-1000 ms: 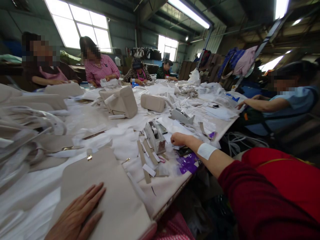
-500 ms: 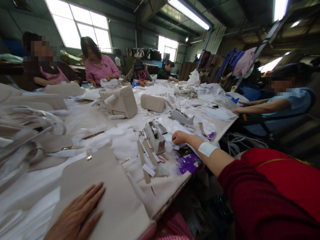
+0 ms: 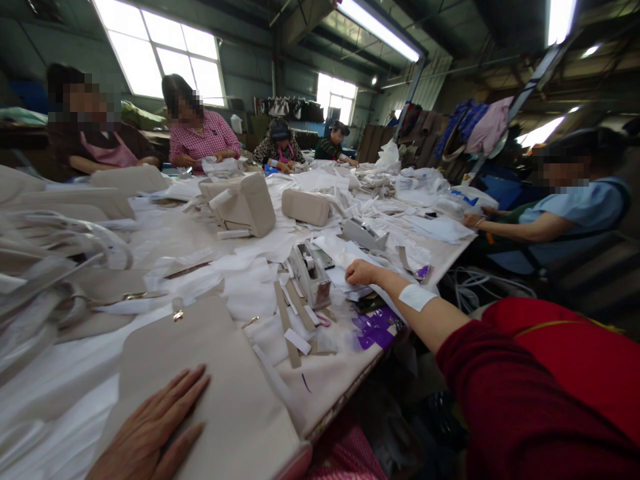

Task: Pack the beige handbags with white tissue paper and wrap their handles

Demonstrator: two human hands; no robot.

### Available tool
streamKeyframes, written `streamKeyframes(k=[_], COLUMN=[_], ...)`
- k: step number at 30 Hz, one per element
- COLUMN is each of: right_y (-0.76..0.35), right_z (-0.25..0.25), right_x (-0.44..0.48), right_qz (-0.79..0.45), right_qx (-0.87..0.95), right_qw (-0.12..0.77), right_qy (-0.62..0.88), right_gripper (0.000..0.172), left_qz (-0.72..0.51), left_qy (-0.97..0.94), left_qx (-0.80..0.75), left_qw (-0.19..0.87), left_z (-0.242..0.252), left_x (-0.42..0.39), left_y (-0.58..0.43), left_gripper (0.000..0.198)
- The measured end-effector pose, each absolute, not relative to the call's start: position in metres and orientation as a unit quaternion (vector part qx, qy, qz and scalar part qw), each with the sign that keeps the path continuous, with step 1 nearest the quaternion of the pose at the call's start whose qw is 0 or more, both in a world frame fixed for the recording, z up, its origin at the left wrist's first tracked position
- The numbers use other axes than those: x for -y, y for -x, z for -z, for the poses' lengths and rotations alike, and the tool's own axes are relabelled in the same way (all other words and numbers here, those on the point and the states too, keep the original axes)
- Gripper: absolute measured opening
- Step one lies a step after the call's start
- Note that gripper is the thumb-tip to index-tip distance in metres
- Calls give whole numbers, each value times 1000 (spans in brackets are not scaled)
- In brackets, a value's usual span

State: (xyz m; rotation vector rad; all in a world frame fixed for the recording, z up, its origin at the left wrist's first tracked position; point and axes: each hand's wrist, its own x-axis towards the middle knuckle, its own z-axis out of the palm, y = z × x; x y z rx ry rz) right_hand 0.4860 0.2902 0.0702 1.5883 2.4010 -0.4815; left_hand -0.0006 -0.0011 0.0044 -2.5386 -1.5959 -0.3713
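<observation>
A beige handbag [image 3: 240,387] with a small gold-coloured clasp [image 3: 179,315] on its flap lies flat in front of me. Spread over it, my left hand [image 3: 155,423] is open, palm down, with its thumb apart from the fingers. My right arm stretches across the table edge. At its end my right hand [image 3: 361,272] is closed, its fingers bent down at the white sheets [image 3: 337,252]; what they pinch is hidden. Just left of that hand stands a grey tape dispenser [image 3: 311,275]. A white patch [image 3: 416,297] is on my right forearm.
A second tape dispenser [image 3: 364,233] stands farther back. Beige strips [image 3: 287,327], purple plastic [image 3: 377,327] and white wrapping lie about. More beige bags [image 3: 245,203] are across the table [image 3: 345,370]. A co-worker [image 3: 575,200] sits at right; several others work opposite.
My right hand has shifted very slightly, and more of a white sheet shows beneath it. My left hand stays on the handbag. The co-worker at right has drawn their hands closer in.
</observation>
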Motion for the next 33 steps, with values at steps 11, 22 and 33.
streamKeyframes(k=[11,22,33], right_y=[-476,-461,-481], right_z=[-73,-63,-63], right_x=[-286,-282,-285], right_qz=[120,76,109], right_qx=[-846,-854,-841], right_qw=[80,206,157], right_qy=[-513,-472,-506], right_gripper=[24,24,26], left_qz=[104,99,116], left_qy=[842,842,841], left_qx=[524,526,524], left_qw=[72,73,68], left_z=[-4,-5,-6], left_x=[1,3,2], left_y=[1,0,-1], left_gripper=[73,73,72])
